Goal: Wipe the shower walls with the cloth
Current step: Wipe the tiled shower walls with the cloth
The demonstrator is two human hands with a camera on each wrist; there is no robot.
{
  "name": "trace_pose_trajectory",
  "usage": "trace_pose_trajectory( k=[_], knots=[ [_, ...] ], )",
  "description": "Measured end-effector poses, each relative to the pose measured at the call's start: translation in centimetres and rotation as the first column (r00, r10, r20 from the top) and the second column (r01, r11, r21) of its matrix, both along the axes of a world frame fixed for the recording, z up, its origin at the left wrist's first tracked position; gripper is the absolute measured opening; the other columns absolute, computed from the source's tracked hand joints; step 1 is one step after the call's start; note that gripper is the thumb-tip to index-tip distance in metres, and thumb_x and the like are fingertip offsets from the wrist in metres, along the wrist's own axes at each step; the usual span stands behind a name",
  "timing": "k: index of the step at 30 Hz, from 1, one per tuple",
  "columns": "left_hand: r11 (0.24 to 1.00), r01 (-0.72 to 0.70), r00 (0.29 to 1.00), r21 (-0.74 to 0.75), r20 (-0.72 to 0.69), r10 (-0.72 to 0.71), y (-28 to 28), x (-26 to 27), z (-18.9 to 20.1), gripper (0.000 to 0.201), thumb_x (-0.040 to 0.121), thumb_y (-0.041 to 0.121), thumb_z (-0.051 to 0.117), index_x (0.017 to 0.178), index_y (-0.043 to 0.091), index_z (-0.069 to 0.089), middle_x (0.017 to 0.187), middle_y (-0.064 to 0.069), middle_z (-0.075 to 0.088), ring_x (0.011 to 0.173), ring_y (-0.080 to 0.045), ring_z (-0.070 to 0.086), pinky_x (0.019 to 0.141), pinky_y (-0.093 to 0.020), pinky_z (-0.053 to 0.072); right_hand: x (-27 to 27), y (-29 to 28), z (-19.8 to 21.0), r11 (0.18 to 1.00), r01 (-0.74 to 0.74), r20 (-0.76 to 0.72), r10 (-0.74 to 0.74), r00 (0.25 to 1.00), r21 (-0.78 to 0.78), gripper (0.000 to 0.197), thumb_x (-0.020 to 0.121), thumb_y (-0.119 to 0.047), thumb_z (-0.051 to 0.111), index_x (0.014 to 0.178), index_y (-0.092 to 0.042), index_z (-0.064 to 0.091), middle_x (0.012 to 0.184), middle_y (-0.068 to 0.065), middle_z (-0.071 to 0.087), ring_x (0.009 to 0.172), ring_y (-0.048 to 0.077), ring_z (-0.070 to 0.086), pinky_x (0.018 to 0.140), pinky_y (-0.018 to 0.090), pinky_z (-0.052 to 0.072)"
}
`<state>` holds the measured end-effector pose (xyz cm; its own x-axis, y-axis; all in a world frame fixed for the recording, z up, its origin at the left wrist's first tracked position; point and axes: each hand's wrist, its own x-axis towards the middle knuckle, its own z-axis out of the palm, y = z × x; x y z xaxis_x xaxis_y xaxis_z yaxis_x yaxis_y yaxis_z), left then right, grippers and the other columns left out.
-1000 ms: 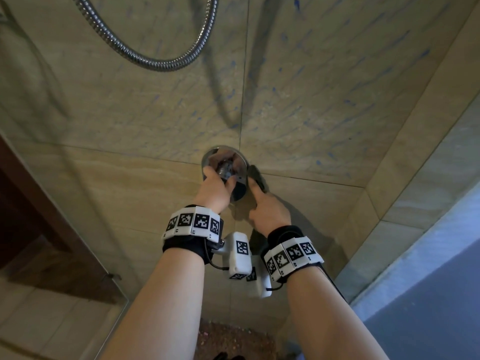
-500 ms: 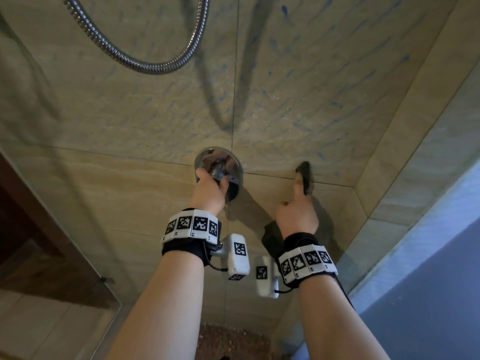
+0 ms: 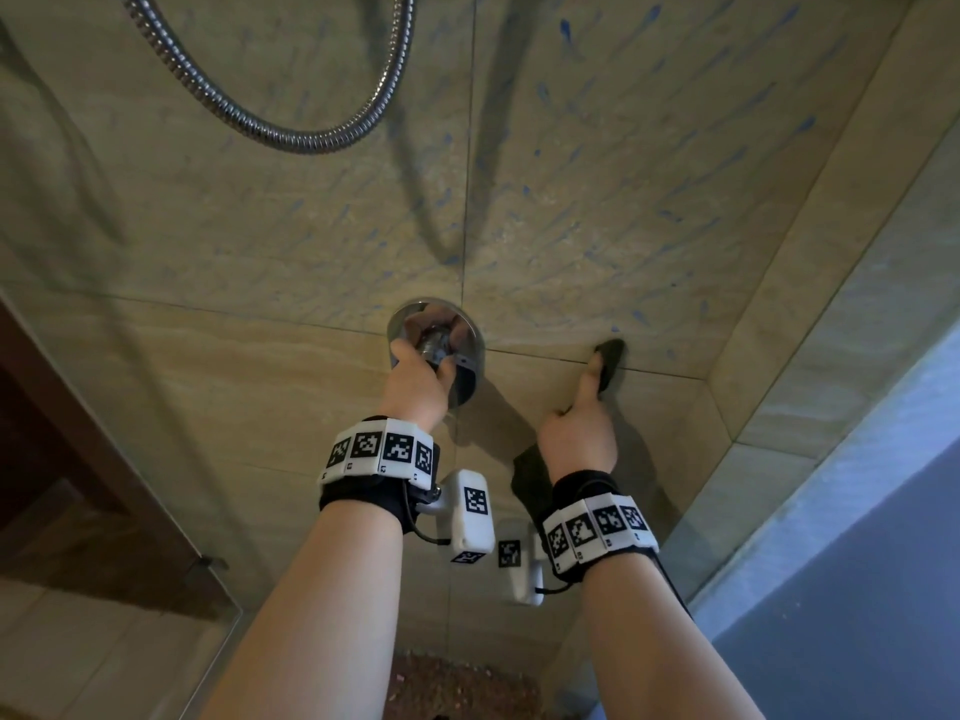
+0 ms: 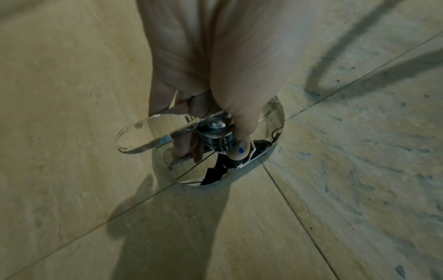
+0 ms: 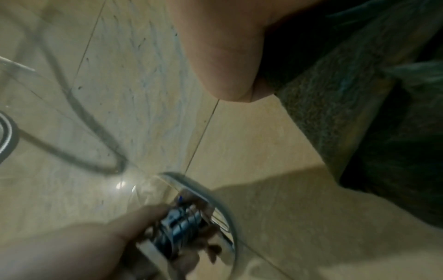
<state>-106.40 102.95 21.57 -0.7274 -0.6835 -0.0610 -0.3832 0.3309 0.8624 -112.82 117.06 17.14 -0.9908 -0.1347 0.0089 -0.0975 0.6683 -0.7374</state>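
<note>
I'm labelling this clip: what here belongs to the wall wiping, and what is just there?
Belongs to the job:
cloth
right hand pressing it
tiled wall

Just there:
shower hose
chrome valve
left hand gripping its handle

A chrome shower hose (image 3: 291, 132) loops high at the far left; a round chrome valve plate (image 3: 470, 376) sits below it.

Dim, warm light throughout. Soft shadows of arms and hose (image 3: 270, 129) fall on the tiled wall (image 3: 649, 210). The chrome valve plate (image 4: 268, 157) throws mirror glare. The right wrist view is blurred; wide-angle edges bend.
</note>
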Motion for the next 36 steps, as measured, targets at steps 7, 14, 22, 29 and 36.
trace_pose_trajectory(
  k=[7, 14, 22, 29, 36],
  knots=[
    [0.999, -0.004, 1.0, -0.033, 0.029, 0.005, 0.0, 0.1, -0.1, 0.041, 0.101, 0.025, 0.042, 0.131, 0.002, 0.025, 0.098, -0.012, 0.052, 0.074, -0.023, 0.05, 0.046, -0.022, 0.031, 0.6, -1.1, -0.2, 0.962, -0.204, -0.037, 0.214, 0.976, 0.184, 0.08, 0.091, -0.014, 0.045, 0.151, -0.041, -0.001, 0.141, 0.015, 0.04, 0.085, 0.024, 0.058, 0.07, 0.032, 0.048],
    [0.999, -0.039, 0.999, -0.012, -0.021, 0.039, 0.2, 0.1, -0.3, 0.039, 0.101, 0.023, 0.043, 0.129, 0.001, 0.028, 0.082, -0.005, 0.048, 0.062, -0.018, 0.048, 0.047, -0.027, 0.035, -0.2, 1.6, -0.5, 0.998, 0.009, -0.017, -0.008, 1.0, 0.066, 0.08, 0.092, -0.013, 0.045, 0.151, -0.038, -0.003, 0.124, 0.013, 0.048, 0.074, 0.02, 0.054, 0.063, 0.034, 0.047],
    [0.999, -0.043, 0.999, 0.015, -0.027, 0.043, 0.0, -0.2, -0.4, 0.04, 0.1, 0.025, 0.045, 0.128, 0.002, 0.027, 0.081, -0.005, 0.047, 0.064, -0.024, 0.051, 0.056, -0.039, 0.049, -0.7, 3.2, -0.4, 0.92, 0.203, 0.167, -0.154, 0.974, -0.336, 0.094, 0.087, 0.001, 0.042, 0.148, -0.038, -0.017, 0.085, 0.01, 0.058, 0.063, 0.025, 0.055, 0.064, 0.042, 0.054],
    [0.998, -0.052, 0.998, 0.018, -0.047, 0.053, 0.0, -0.4, -0.6, 0.041, 0.1, 0.024, 0.045, 0.129, 0.002, 0.027, 0.084, -0.006, 0.05, 0.069, -0.025, 0.051, 0.069, -0.046, 0.053, -1.4, 3.1, 0.9, 0.925, 0.152, 0.08, -0.132, 0.988, -0.348, 0.093, 0.086, 0.0, 0.041, 0.149, -0.038, -0.015, 0.083, 0.007, 0.055, 0.069, 0.027, 0.056, 0.065, 0.04, 0.053],
    [0.999, -0.054, 0.998, -0.004, -0.029, 0.054, -0.2, -0.6, -1.1, 0.043, 0.1, 0.026, 0.043, 0.128, -0.001, 0.026, 0.079, -0.006, 0.051, 0.058, -0.019, 0.049, 0.049, -0.033, 0.041, -1.3, 4.1, -0.2, 0.992, 0.106, -0.013, -0.108, 0.994, -0.072, 0.084, 0.09, -0.009, 0.043, 0.149, -0.042, -0.007, 0.128, 0.016, 0.05, 0.077, 0.025, 0.056, 0.065, 0.036, 0.049]
  ],
)
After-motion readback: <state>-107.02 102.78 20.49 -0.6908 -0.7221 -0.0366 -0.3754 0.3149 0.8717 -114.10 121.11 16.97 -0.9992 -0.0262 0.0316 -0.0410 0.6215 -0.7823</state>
